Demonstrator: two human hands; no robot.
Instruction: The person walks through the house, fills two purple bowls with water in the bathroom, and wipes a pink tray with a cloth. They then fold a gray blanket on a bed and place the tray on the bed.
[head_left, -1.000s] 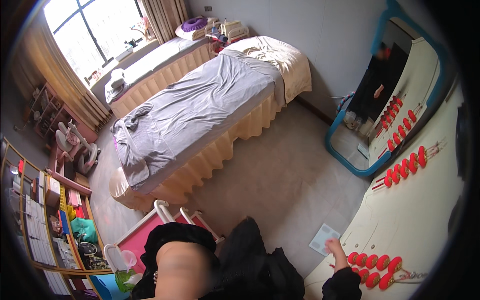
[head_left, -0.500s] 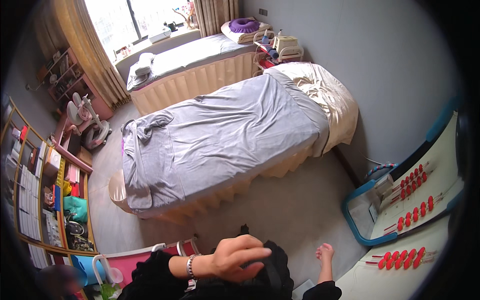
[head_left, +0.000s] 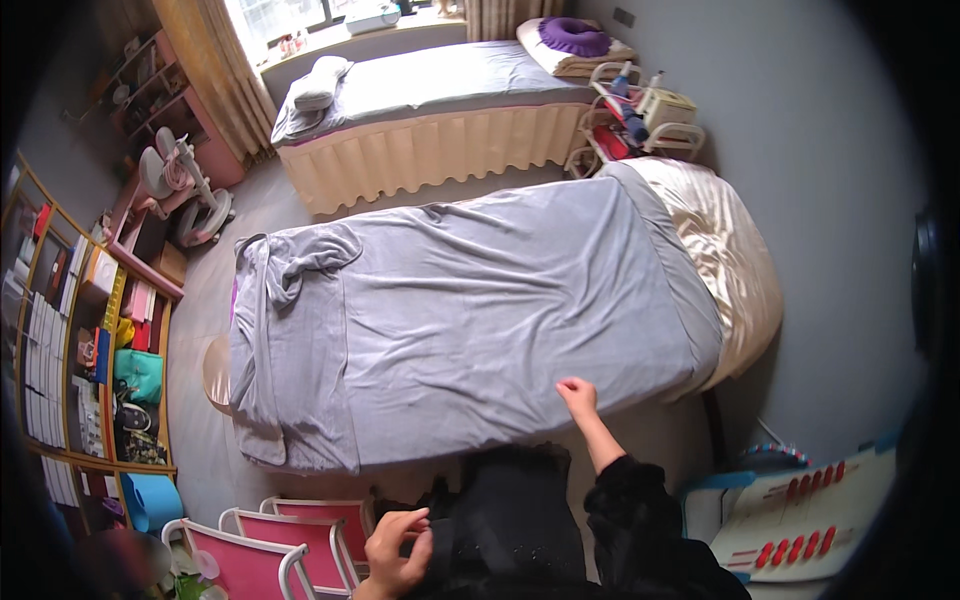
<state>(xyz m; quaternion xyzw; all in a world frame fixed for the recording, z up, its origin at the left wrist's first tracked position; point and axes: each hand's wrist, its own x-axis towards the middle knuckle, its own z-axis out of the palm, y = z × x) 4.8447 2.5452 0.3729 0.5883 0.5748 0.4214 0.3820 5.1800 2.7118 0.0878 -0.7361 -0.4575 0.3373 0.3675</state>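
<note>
Left hand (head_left: 388, 560) cropped at the wrist

Blanket (head_left: 500, 310) is lt. grey, ring cushion (head_left: 575, 46) purple, trolley (head_left: 240, 572) pink w/ wht frame (head_left: 240, 538).

Grey-covered near bed (head_left: 520, 300): rumpled grey cloth (head_left: 300, 340) across left end, cream cloth (head_left: 725, 260) over right end.

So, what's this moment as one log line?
left hand: nothing visible held, near pink trolley; right hand: nothing visible held, near grey bedcover
</note>
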